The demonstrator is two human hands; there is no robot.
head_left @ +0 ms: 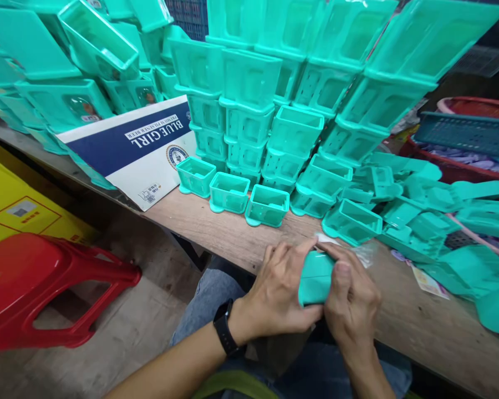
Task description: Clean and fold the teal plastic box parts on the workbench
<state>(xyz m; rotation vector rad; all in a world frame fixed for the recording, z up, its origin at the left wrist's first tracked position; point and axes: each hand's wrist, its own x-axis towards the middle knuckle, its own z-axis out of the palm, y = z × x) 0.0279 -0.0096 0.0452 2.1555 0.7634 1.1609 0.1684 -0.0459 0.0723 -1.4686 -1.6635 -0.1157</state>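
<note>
Both my hands are closed around one turquoise plastic piece (317, 277) at the table's front edge. My left hand (280, 288) wraps its left side, with a black watch on the wrist. My right hand (353, 293) grips the other side, thumb resting along the piece. Much of the piece is hidden by my fingers, so its full shape cannot be told. Just beyond my hands stands an open turquoise box (352, 221). Left of it, more small turquoise boxes (268, 206) stand in a row on the wooden table (224, 235).
Tall stacks of turquoise boxes (249, 77) rise behind the row. A Blue Girl beer carton panel (128, 144) leans at the left. Loose turquoise parts (432, 205) are heaped at the right, near a red basket (482, 105). A red stool (29, 277) stands on the floor.
</note>
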